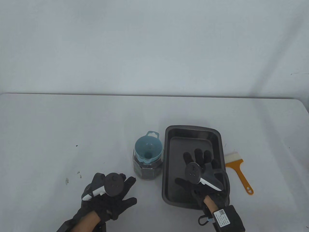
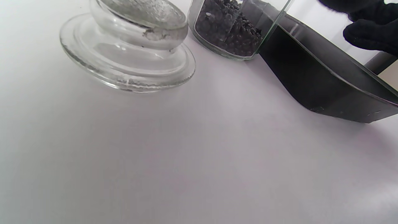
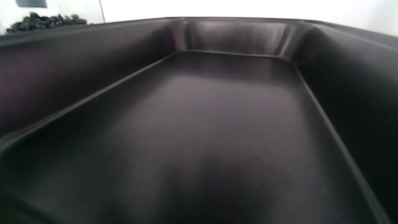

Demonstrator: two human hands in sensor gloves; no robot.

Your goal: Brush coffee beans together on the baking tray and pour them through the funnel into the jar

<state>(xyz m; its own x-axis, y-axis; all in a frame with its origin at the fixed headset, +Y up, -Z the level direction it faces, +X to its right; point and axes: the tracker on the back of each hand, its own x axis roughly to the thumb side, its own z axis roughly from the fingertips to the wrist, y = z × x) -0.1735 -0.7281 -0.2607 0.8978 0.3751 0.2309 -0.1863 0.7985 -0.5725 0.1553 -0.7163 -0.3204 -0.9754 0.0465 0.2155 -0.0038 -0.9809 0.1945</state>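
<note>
Your right hand (image 1: 201, 172) hovers with fingers spread, grasping nothing, over the dark rectangular metal baking tray (image 1: 169, 154). Your left hand (image 1: 108, 195) hangs relaxed and empty near the faceted glass jar (image 1: 147, 170), which holds dark coffee beans (image 2: 228, 29) and carries the light-blue plastic funnel (image 1: 147, 147). An orange-handled brush (image 1: 237, 169) lies right of the tray.

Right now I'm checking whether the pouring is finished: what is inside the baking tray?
The baking tray shows bare dark floor, no beans visible. The right hand hovers over it, hiding some of the floor.
</note>
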